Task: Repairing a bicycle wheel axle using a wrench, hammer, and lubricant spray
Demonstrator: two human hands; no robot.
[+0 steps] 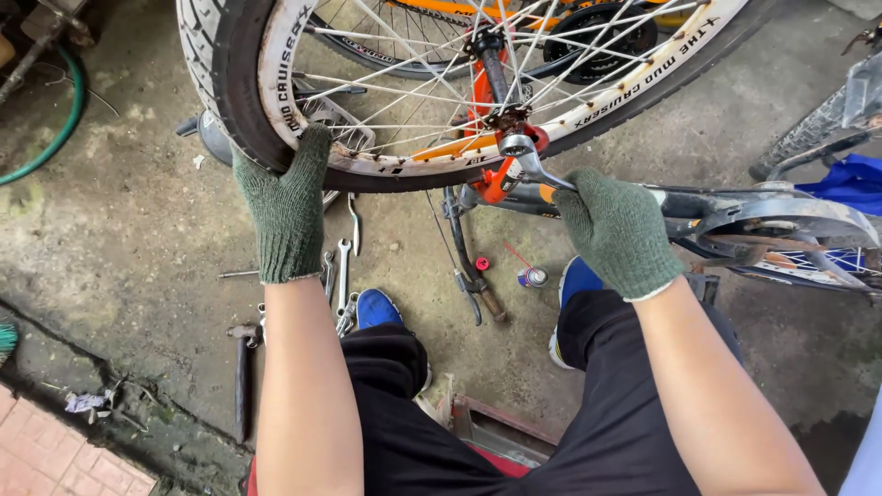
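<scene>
A person crouches over an upturned bicycle, seen from above, both hands in dark green knitted gloves. The left hand (287,207) is closed over the near edge of the bicycle wheel (241,101), fingers wrapped on its black tyre and rusty white rim. The right hand (617,230) is closed around the handle of a silver spanner (531,163), whose ring end sits on the axle nut (514,142) at the middle of the wheel, beside the orange fork.

The only container in view is a small spray can (534,276) lying on its side on the floor between the person's blue shoes (377,308); what it holds cannot be told. A small red cap lies just left of it.

The floor (129,239) is stained grey concrete. Several loose spanners (343,276) lie on it below the wheel, and a hammer (242,372) lies nearer, to the left. A green hose (62,119) curves across the far left. Red brick paving shows at the near left corner. A second bicycle's chain guard (790,220) sits to the right.
</scene>
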